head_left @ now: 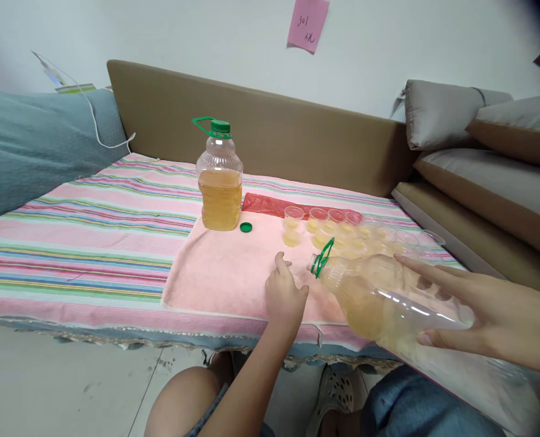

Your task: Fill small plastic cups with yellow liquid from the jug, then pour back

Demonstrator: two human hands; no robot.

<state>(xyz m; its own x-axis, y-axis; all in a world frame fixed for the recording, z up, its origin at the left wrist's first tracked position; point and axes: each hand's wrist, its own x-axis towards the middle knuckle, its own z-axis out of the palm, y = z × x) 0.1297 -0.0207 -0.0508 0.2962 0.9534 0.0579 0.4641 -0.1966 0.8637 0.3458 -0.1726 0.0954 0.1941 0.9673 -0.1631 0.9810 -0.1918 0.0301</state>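
My left hand [284, 292] is over the pink cloth [219, 273], thumb and fingers apart; I can make out nothing in it. My right hand [483, 312] grips a large clear bottle [365, 297] of yellowish liquid from the right. This bottle is tipped almost level, its uncapped mouth pointing left, close to my left hand. Behind its neck stand several clear plastic cups [292, 237] with some yellowish liquid, partly hidden by the bottle. A second bottle [221, 194] stands upright with its green cap on. A loose green cap [246, 227] lies beside it.
A red plastic strip [270, 205] lies behind the cups. The striped sheet [92, 243] covers the bed, with a brown headboard [252, 124] behind. Cushions [492, 176] are stacked at the right. A white cable [94, 121] hangs at the left. Knees and a shoe show below the bed's edge.
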